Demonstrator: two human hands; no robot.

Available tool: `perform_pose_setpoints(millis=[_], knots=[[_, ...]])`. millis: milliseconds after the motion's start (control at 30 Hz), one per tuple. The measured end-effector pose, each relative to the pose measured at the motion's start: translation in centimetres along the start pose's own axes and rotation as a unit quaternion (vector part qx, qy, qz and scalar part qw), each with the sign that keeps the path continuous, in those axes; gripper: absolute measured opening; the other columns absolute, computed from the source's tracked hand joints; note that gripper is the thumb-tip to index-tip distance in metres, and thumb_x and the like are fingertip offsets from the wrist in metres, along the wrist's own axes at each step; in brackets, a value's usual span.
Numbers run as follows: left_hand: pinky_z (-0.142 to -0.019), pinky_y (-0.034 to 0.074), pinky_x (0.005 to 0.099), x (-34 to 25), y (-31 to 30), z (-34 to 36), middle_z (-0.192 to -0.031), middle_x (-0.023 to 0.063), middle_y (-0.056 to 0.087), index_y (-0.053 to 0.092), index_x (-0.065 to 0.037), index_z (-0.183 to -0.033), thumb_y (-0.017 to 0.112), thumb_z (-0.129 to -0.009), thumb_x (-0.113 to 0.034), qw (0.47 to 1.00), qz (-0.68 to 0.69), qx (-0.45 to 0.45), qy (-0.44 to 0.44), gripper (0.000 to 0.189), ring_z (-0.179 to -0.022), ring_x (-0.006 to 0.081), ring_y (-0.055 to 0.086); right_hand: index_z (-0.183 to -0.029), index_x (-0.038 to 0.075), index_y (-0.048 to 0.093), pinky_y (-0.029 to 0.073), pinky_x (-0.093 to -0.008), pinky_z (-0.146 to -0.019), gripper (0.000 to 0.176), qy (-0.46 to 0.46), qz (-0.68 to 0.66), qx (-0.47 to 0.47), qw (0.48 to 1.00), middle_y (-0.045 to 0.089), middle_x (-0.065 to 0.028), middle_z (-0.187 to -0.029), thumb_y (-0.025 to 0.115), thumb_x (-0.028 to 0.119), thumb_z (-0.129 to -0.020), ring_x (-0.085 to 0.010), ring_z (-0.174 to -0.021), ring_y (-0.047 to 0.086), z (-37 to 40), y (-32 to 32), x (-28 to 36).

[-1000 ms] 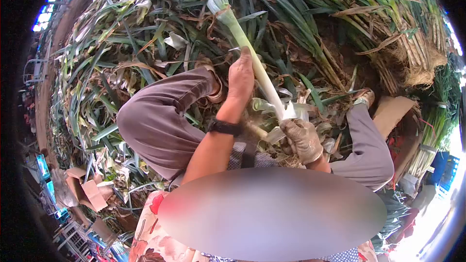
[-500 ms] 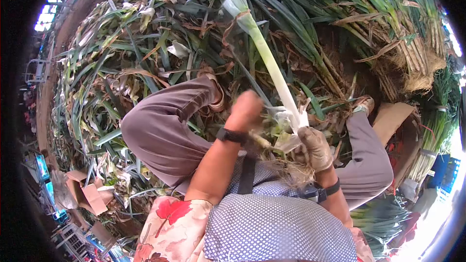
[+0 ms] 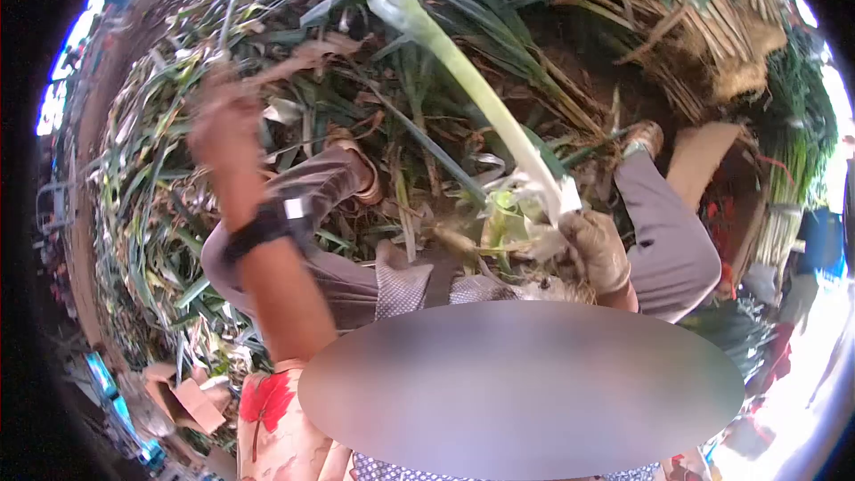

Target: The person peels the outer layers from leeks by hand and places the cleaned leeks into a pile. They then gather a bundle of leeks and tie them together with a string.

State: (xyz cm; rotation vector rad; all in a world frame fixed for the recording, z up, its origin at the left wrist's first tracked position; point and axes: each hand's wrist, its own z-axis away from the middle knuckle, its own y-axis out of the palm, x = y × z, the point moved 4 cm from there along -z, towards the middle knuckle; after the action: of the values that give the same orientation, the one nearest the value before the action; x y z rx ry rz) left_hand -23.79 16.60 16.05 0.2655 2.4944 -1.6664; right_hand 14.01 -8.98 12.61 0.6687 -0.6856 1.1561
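Observation:
My right hand (image 3: 597, 251), in a dirty pale glove, is closed around the root end of a long leek (image 3: 485, 93). The leek slants up and to the left, white near the glove and green farther up, with loose leaves at its tip. Peeled leaf scraps and roots (image 3: 543, 285) lie beside the glove over my lap. Bare, with a black band at the wrist, my left hand (image 3: 227, 120) is out to the left over the leaf heap, its fingers smeared by motion. A dry brown leaf (image 3: 312, 58) overlaps its fingertips; I cannot tell whether they grip it.
A wide heap of stripped leaves (image 3: 151, 205) spreads along the left. Bundled leeks with roots (image 3: 730, 44) lie at upper right, near a cardboard piece (image 3: 704, 160). At lower left is an open cardboard box (image 3: 191, 396). A blurred oval covers the bottom middle.
My left hand has swung from beside the leek's lower stem far out to the upper left. My right hand still grips the leek, whose top has shifted a little left in view.

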Motion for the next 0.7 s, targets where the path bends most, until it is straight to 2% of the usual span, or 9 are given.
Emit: perform_pose_setpoints(millis=[67,100,200,267,333,400,533,600,700], knots=[[-0.054,0.044,0.0245,6.4,-3.9,-1.9,-0.073,0.0044,0.061,0.061,-0.007,-0.089,0.056,-0.078,-0.017,0.931,0.292,-0.082,-0.204,0.016,-0.062,0.0115,0.057,-0.084,-0.002,0.059,0.039,-0.0189,-0.041,0.031,0.004,-0.054,-0.011,0.998,0.053,-0.0024,-0.062,0.060,0.028,-0.080,-0.0065,-0.048,0.049,-0.3,0.1,1.0],[-0.054,0.043,0.0229,5.5,-6.5,-1.8,-0.072,0.0034,0.061,0.059,-0.004,-0.093,0.053,-0.082,-0.019,0.820,0.462,-0.121,-0.316,0.019,-0.062,0.0096,0.056,-0.084,-0.002,0.059,0.038,-0.0186,-0.041,0.031,-0.020,-0.039,-0.006,0.999,0.053,-0.0025,-0.062,0.060,0.029,-0.080,-0.0066,-0.048,0.048,-0.6,0.4,1.7],[-0.057,0.045,0.0236,8.6,-5.8,-4.0,-0.080,0.0066,0.061,0.051,0.002,-0.107,0.049,-0.087,-0.022,0.932,0.245,0.128,-0.235,0.031,-0.067,0.0133,0.060,-0.086,-0.003,0.060,0.037,-0.0178,-0.040,0.034,-0.040,-0.030,0.007,0.999,0.055,-0.0025,-0.061,0.061,0.031,-0.081,-0.0062,-0.046,0.048,-0.6,2.0,3.7],[-0.064,0.049,0.0277,-2.2,-7.5,-2.4,-0.094,0.0149,0.059,0.040,0.003,-0.120,0.057,-0.083,-0.027,0.884,0.375,0.194,-0.203,0.050,-0.077,0.0187,0.062,-0.086,-0.003,0.061,0.037,-0.0182,-0.040,0.034,-0.058,-0.032,0.026,0.998,0.056,-0.0026,-0.061,0.060,0.031,-0.081,-0.0057,-0.047,0.048,-0.7,3.3,5.0],[-0.080,0.047,0.0349,-5.3,-5.2,-2.6,-0.106,0.0190,0.056,0.038,0.004,-0.123,0.060,-0.077,-0.046,0.717,0.525,0.420,-0.186,0.071,-0.086,0.0255,0.060,-0.085,-0.002,0.062,0.037,-0.0184,-0.040,0.031,-0.082,-0.009,0.055,0.995,0.059,-0.0032,-0.064,0.060,0.029,-0.081,-0.0044,-0.048,0.050,-0.8,4.8,6.1],[-0.082,0.047,0.0352,-8.7,-4.1,-2.9,-0.106,0.0212,0.055,0.032,0.004,-0.127,0.059,-0.078,-0.047,0.709,0.579,0.360,-0.179,0.076,-0.085,0.0276,0.060,-0.085,-0.002,0.063,0.039,-0.0204,-0.041,0.030,-0.072,0.024,0.078,0.994,0.059,-0.0035,-0.064,0.060,0.028,-0.081,-0.0053,-0.050,0.051,-0.5,6.7,7.6],[-0.069,0.050,0.0328,-13.0,-3.4,-6.2,-0.084,0.0154,0.058,0.042,0.002,-0.106,0.060,-0.081,-0.028,0.635,0.700,0.269,-0.186,0.043,-0.074,0.0246,0.060,-0.086,0.000,0.063,0.043,-0.0263,-0.050,0.031,-0.146,0.202,0.082,0.965,0.060,-0.0047,-0.063,0.060,0.030,-0.081,-0.0103,-0.056,0.055,-0.1,11.3,9.1],[-0.061,0.049,0.0310,-12.5,-2.2,-7.2,-0.076,0.0114,0.054,0.044,0.001,-0.097,0.059,-0.082,-0.019,0.604,0.744,0.209,-0.197,0.028,-0.066,0.0214,0.056,-0.090,0.002,0.062,0.044,-0.0279,-0.054,0.031,-0.123,0.326,0.103,0.932,0.060,-0.0084,-0.065,0.062,0.031,-0.079,-0.0137,-0.057,0.056,0.4,12.7,10.7],[-0.051,0.045,0.0295,-10.6,-0.2,-7.4,-0.070,0.0068,0.046,0.044,0.000,-0.088,0.056,-0.083,-0.010,0.553,0.782,0.153,-0.243,0.016,-0.057,0.0171,0.049,-0.097,0.003,0.059,0.045,-0.0298,-0.058,0.035,-0.218,0.411,0.103,0.879,0.059,-0.0117,-0.069,0.064,0.032,-0.077,-0.0173,-0.060,0.056,-0.2,11.4,10.2]])
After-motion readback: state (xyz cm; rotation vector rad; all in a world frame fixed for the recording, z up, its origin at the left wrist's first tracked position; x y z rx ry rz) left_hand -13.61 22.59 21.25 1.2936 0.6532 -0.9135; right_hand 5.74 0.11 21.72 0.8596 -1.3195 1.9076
